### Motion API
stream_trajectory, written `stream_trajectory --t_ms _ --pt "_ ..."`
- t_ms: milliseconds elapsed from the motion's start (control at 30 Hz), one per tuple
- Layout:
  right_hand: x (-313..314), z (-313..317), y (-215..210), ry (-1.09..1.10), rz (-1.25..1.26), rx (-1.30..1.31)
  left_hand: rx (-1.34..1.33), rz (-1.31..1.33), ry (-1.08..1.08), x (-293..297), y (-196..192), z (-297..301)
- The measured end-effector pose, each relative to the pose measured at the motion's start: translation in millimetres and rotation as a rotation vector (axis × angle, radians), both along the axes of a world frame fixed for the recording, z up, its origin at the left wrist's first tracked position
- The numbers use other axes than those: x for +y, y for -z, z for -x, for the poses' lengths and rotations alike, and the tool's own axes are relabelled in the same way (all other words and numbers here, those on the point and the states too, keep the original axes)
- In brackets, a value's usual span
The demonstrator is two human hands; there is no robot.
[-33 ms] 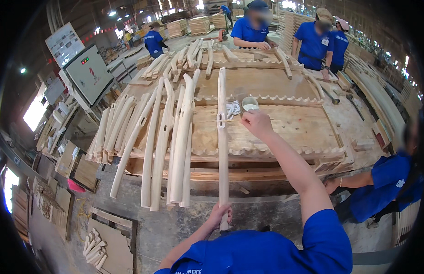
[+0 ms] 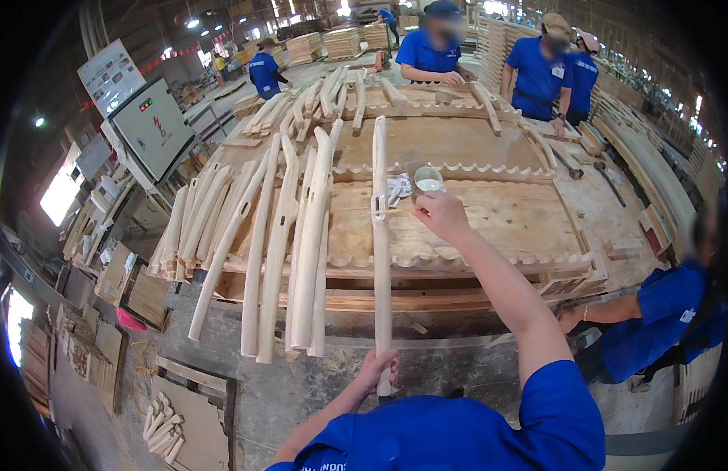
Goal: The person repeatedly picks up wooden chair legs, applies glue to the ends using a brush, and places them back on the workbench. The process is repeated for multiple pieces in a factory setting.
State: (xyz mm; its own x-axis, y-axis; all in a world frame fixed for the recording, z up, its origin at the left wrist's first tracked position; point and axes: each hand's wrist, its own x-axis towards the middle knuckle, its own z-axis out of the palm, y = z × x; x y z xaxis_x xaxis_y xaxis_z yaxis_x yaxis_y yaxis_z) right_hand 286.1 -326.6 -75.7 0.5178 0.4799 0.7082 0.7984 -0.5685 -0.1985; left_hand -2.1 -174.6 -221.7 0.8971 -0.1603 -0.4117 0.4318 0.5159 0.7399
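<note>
My left hand (image 2: 376,370) is wrapped round the near end of a long pale wooden chair leg (image 2: 381,282). The leg slants away from me, its far part over the workbench. A slot is cut through its side past the middle. My right hand (image 2: 441,213) is closed in a pinch on a thin stick (image 2: 401,209), whose tip points at that slot; the tip itself is too small to make out. Just beyond this hand stands a small cup (image 2: 428,179) with whitish contents. Crumpled white wrap (image 2: 398,188) lies between cup and leg.
Several similar wooden legs (image 2: 301,259) lie to the left, overhanging the front of the workbench (image 2: 489,220). Scalloped wooden strips (image 2: 489,261) cross the bench. Co-workers (image 2: 431,51) stand at its far side; another person (image 2: 646,322) is close on my right. Short wooden pieces (image 2: 164,428) sit on a low pallet.
</note>
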Motion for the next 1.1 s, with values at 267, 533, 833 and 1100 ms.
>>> stream_trajectory --t_ms 267,533,833,1100 --pt "-99.0 48.3 3.7 -0.095 -0.460 0.505 0.039 -0.016 -0.075 -27.1 -20.4 3.2" --pt "-275.9 140.6 32.4 0.167 -1.067 0.637 -0.154 0.045 0.038 -142.9 -59.3 -55.2" --pt "-392.9 222.3 33.5 0.366 -1.164 0.501 -0.187 0.105 0.199 -357.0 -83.2 -133.1" --pt "-449.1 268.1 38.4 0.535 -1.162 0.442 0.003 0.198 0.113 -489.7 -80.0 -159.0"
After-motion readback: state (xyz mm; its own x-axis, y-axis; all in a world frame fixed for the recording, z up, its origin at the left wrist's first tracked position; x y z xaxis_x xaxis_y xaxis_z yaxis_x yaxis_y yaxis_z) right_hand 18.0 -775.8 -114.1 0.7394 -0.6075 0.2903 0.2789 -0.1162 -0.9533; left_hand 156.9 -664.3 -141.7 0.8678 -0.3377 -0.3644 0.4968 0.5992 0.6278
